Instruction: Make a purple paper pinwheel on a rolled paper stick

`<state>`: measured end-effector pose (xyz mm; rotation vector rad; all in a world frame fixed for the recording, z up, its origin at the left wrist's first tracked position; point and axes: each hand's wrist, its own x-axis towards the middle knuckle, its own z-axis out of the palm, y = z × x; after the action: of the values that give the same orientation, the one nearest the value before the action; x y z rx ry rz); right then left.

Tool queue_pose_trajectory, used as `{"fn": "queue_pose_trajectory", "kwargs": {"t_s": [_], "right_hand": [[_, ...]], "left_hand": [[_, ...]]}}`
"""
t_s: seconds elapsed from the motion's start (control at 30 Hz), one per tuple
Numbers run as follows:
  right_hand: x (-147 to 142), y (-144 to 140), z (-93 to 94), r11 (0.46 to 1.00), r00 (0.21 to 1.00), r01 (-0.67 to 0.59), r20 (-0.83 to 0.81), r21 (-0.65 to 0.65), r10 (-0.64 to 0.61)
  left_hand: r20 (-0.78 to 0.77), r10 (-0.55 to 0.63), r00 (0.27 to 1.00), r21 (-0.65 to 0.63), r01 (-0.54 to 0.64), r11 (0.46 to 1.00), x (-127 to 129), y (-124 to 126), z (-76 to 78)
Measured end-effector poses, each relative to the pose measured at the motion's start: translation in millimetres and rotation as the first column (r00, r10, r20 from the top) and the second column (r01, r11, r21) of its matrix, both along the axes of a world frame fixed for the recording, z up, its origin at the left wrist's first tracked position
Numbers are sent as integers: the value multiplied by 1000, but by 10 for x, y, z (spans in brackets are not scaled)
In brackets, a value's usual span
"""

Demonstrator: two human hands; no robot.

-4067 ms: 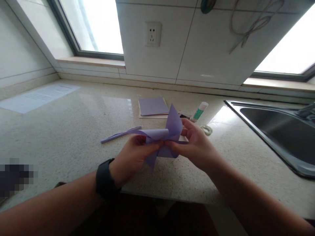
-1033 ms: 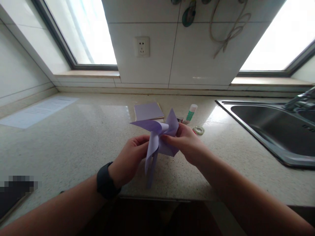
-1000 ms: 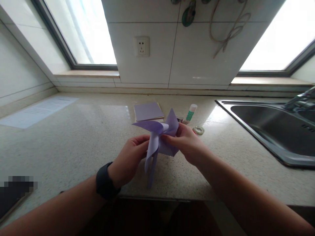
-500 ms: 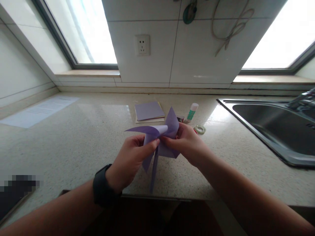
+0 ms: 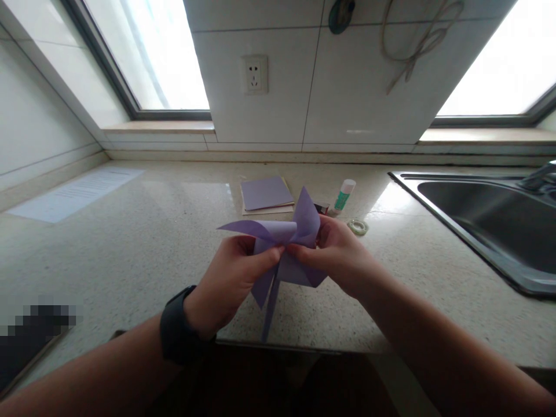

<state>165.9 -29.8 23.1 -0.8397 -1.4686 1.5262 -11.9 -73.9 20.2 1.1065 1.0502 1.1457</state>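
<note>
A purple paper pinwheel [image 5: 306, 223] is held between both hands above the counter's front part. Its curled blades fan out to the left, upward and downward, and a narrow purple paper stick [image 5: 270, 310] hangs below it. My left hand [image 5: 241, 266], with a dark watch on the wrist, pinches the pinwheel near its middle, thumb in front. From the other side my right hand [image 5: 336, 249] grips it, its thumb close to the left thumb at the centre. The fingers behind the paper are partly hidden.
Behind the pinwheel lie a stack of purple and pale paper [image 5: 267, 194], a glue stick [image 5: 344, 196] and a tape roll [image 5: 358, 226]. A steel sink [image 5: 473, 249] is at right. At left are a printed sheet [image 5: 73, 194] and a dark, pixelated object [image 5: 30, 347].
The view has shifted slightly, so the counter items sit a little further right. Both hands keep their hold on the pinwheel, whose lower right blade has swung slightly down and right.
</note>
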Motion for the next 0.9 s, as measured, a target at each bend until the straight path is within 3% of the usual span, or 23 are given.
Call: {"fn": "queue_pose_trajectory", "kwargs": {"t_s": [0.8, 0.9], "right_hand": [[34, 19, -6, 996, 993, -90, -74, -17, 88], [95, 67, 44, 1000, 998, 25, -50, 6, -25]], "left_hand": [[118, 19, 993, -16, -17, 1000, 23, -26, 37], [110, 46, 993, -29, -43, 999, 8, -18, 27]]}}
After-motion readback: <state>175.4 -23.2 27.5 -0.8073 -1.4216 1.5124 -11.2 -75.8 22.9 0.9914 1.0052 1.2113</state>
